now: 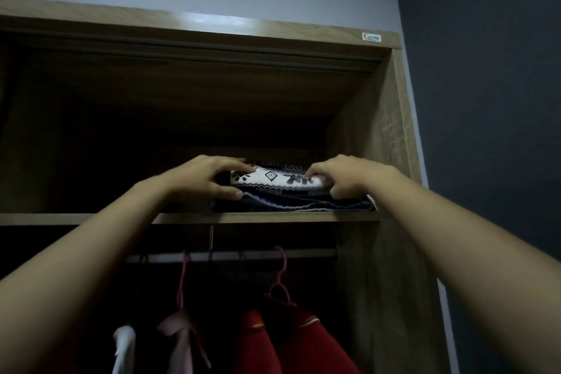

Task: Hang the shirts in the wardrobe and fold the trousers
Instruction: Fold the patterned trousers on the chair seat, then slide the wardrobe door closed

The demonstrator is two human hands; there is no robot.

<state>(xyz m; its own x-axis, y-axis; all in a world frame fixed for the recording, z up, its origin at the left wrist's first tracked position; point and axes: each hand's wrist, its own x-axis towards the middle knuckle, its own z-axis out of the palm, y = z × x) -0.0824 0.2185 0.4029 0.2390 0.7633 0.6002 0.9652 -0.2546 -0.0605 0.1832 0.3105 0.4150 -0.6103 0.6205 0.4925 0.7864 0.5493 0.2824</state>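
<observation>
Folded trousers [279, 180], white with black patterns, lie on top of a dark folded garment [291, 203] on the wardrobe's upper shelf [91, 218]. My left hand [203, 174] grips the left end of the white folded piece, thumb underneath. At its right end my right hand [349, 176] grips it the same way. Below the shelf, a red shirt [291, 343] hangs from a pink hanger [280, 282] on the rail [243, 254]. A pale pink garment [179, 337] and a white one [124, 346] hang to its left.
The wardrobe's wooden side panel [382, 136] stands close to the right of the pile. A dark grey wall [485, 100] lies further right. The shelf's left part is in deep shadow.
</observation>
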